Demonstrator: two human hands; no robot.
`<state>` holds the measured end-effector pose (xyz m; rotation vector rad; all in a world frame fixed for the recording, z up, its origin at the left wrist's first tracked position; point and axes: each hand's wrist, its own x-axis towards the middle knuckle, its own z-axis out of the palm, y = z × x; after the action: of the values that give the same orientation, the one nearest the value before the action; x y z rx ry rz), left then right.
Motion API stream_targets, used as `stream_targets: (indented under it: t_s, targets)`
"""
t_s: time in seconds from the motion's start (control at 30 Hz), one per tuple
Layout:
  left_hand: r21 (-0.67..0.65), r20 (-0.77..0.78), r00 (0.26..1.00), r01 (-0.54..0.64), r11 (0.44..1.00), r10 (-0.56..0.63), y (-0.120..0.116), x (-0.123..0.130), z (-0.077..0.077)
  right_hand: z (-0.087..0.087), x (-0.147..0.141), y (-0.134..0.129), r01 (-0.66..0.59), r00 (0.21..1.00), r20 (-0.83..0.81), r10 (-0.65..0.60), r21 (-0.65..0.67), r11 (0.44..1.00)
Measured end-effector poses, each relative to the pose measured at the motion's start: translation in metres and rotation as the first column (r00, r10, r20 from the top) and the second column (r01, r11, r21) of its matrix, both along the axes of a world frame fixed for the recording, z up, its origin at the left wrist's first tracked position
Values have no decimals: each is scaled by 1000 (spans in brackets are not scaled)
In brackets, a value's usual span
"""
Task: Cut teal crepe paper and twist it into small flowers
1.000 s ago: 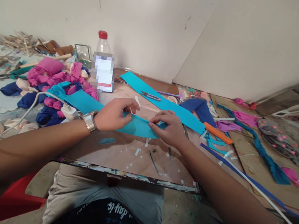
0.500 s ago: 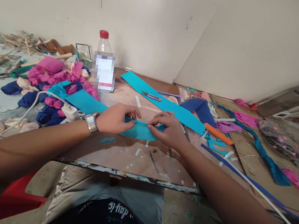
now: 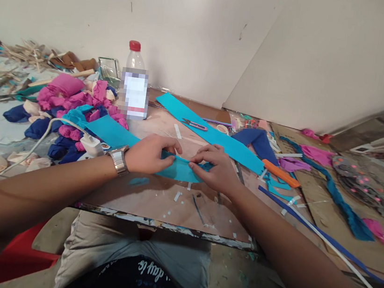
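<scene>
A turquoise strip of fabric (image 3: 180, 172) runs between my two hands above the table, its upper edge pinched into a fold. My left hand (image 3: 151, 154), with a metal watch on the wrist, closes thumb and fingers on the fold from the left. From the right, my right hand (image 3: 215, 167) grips the same edge with thumb and index finger. The strip's left part (image 3: 109, 130) stretches out past my left wrist. Behind my hands lies another turquoise strip (image 3: 227, 144) with thread snips (image 3: 194, 124) resting on it.
A bottle with a red cap (image 3: 133, 56) stands behind a phone (image 3: 134, 95). Pink and blue fabric flowers (image 3: 66, 99) are heaped at left by a white charger (image 3: 92, 145). An orange-handled cutter (image 3: 282, 173) and a white stick (image 3: 337, 250) lie at right.
My fingers hold nearly the same pinch on the turquoise strip. The whole view has shifted very slightly; nothing else has visibly moved.
</scene>
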<state>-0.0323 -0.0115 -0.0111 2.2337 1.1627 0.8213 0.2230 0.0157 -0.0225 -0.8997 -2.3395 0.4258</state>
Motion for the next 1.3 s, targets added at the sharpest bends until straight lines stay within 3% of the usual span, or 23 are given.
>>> stream_targets:
  t_s: [0.3, 0.6, 1.07, 1.3]
  targets:
    - [14, -19, 1000, -13, 1000, 13, 0, 0, 0, -1, 1, 1, 16, 1000, -18, -16, 0, 1000]
    - [114, -24, 998, -53, 992, 56, 0, 0, 3, 2, 0, 2, 40, 996, -80, -43, -29, 999]
    - [107, 165, 986, -31, 994, 13, -1, 0, 7, 6, 0, 3, 52, 976, -200, -87, -175, 983]
    - [111, 209, 977, -76, 991, 51, 2, -2, 6, 5, 0, 4, 75, 968, -215, -126, -233, 970]
